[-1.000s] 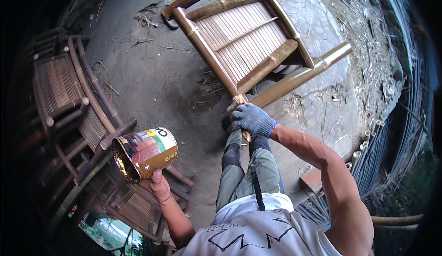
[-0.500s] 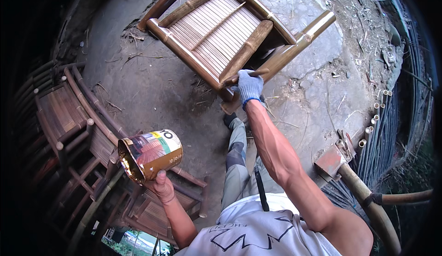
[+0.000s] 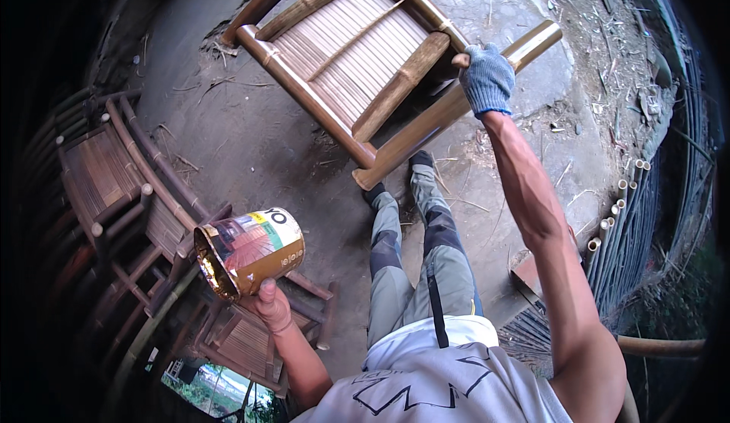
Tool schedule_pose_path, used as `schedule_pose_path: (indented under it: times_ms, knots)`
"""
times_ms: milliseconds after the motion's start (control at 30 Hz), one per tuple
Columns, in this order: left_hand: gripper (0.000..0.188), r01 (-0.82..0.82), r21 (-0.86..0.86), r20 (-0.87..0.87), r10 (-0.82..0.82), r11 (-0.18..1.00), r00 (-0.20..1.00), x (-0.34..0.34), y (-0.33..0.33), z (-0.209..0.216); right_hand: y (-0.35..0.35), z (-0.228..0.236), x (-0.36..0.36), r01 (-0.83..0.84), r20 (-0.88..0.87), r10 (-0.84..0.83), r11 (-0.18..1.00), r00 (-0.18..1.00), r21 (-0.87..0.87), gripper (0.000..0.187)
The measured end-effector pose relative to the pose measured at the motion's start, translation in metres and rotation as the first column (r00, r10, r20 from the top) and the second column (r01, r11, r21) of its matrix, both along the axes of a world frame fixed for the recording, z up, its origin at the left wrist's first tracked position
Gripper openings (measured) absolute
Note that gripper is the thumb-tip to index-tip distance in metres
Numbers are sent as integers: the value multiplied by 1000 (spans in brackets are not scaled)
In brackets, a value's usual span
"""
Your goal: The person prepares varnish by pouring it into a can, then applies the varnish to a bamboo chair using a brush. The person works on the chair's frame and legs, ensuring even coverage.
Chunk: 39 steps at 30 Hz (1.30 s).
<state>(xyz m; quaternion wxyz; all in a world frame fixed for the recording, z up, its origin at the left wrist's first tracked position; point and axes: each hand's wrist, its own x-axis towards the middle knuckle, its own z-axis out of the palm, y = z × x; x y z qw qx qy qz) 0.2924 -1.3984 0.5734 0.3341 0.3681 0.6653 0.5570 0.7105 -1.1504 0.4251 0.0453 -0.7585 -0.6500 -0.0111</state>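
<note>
My bare left hand (image 3: 269, 306) grips a tin can (image 3: 257, 249) from below. The can has a colourful label and lies tipped on its side, its mouth facing left with shiny brown liquid inside. My right hand (image 3: 487, 81), in a grey-blue knit glove, is closed round what looks like a brush (image 3: 460, 60). Only its brown end shows; the rest is hidden. This hand rests at a thick glossy bamboo pole (image 3: 433, 122) along the near right side of a bamboo chair (image 3: 399, 88). The chair has a slatted panel with a thin strip across it.
More bamboo furniture (image 3: 99, 176) stands at the left, with a slatted bamboo seat (image 3: 243, 347) below my left hand. Bundled thin poles (image 3: 631, 233) and cut bamboo ends line the right side. Shavings litter the concrete floor (image 3: 532, 149). My legs (image 3: 391, 271) are close to the chair.
My right hand has moved up and to the right along the bamboo pole, from its near end toward its far end. My left hand holds the can in nearly the same place.
</note>
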Motion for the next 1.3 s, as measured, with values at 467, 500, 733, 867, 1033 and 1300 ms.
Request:
schedule_pose_path:
  times_ms: [467,500,733,867,1033,1300]
  knots:
    - [87,100,-15,10,-100,995,995,-28,-36,-12,-271,-28,-199,-573,-880,315,817,355,62,24]
    - [87,115,-26,-6,-115,993,993,-28,-37,-10,-278,-26,-200,-472,-958,225,874,178,118,26]
    - [85,143,-22,-52,-144,990,988,-7,-57,-7,-233,-39,-93,87,-722,152,955,675,283,34]
    - [85,149,-47,-48,-151,988,987,32,-56,-7,-250,-24,-110,-365,-783,444,882,435,298,45]
    - [87,100,2,-93,-100,995,991,92,-53,-11,-216,-62,-37,-227,-990,136,964,-36,141,36]
    - [83,-4,78,-71,9,997,997,190,-41,-32,-37,-118,280,218,-954,288,929,87,300,26]
